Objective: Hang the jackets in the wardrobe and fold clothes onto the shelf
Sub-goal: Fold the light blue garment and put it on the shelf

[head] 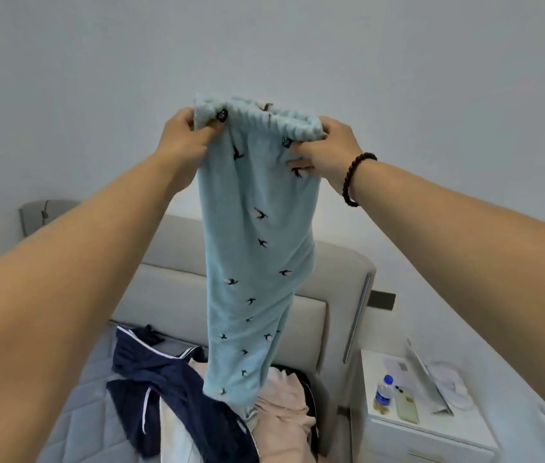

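A pair of light blue fleece trousers [257,248] with small dark bird prints hangs full length in the air above the bed. My left hand [184,135] grips the left end of the elastic waistband. At the waistband's right end my right hand [327,152], with a dark bead bracelet on its wrist, pinches the fabric. The trouser hem hangs down to a pile of clothes on the bed: a navy jacket with white piping [164,379] and a pale pink garment [287,409].
A grey padded headboard [331,272] stands behind the quilted mattress [74,416]. To the right a white bedside table [431,426] holds a water bottle [384,392], a phone [406,407] and a propped white board. No wardrobe is in view.
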The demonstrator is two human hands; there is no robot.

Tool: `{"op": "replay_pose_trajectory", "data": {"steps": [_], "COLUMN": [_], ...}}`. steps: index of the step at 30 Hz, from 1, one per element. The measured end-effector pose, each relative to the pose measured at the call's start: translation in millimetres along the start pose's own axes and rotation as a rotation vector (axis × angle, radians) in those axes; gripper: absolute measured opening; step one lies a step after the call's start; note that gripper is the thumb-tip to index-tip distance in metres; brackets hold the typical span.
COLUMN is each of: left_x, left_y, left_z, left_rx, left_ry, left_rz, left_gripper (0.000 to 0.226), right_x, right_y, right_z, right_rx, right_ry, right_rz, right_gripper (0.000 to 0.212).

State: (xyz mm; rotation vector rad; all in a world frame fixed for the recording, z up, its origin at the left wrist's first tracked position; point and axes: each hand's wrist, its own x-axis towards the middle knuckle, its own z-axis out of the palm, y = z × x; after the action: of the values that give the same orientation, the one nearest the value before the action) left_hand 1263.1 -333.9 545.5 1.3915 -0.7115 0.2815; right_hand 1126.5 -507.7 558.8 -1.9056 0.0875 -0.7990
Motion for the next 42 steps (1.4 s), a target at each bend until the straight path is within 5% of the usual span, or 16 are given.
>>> {"op": "replay_pose_trajectory", "data": {"steps": [5,11,19,35,42], "left_x": [-52.7,-130.0,-169.6,-83.6,-19.1], "left_y": [31.5,36.1,66.2,-13.6,54.8], "left_z": [-24.3,-45.9,-36.8,-13.1,-0.6], "left_rx": [-0.058,-0.026,-0.026,0.022,-0.131], "left_ry": [-0.060,-0.148,-0.164,-0.124,0.026], "left_rz": [0.044,-0.027,-0.069,-0.433,-0.239], "left_gripper": [0.038,0.016,0.029,0.012,0.008], "right_x": [-48.8,-117.6,-163.5,-70.6,-25.7], "right_y": [-25.9,-23.8,-38.6,28.2,-44.9], "right_z": [-13.5,-23.2,-43.1,0.5,-11.4], "right_rx": [0.007,-0.045,-0.052,-0.051,0.009], "right_ry": [-0.046,-0.142,-0.108,-0.136,0.000], "right_rz": [-0.014,0.058,0.095,0.144,-0.060], "right_gripper": [0.038,0.027,0.028,0.021,0.025]}}
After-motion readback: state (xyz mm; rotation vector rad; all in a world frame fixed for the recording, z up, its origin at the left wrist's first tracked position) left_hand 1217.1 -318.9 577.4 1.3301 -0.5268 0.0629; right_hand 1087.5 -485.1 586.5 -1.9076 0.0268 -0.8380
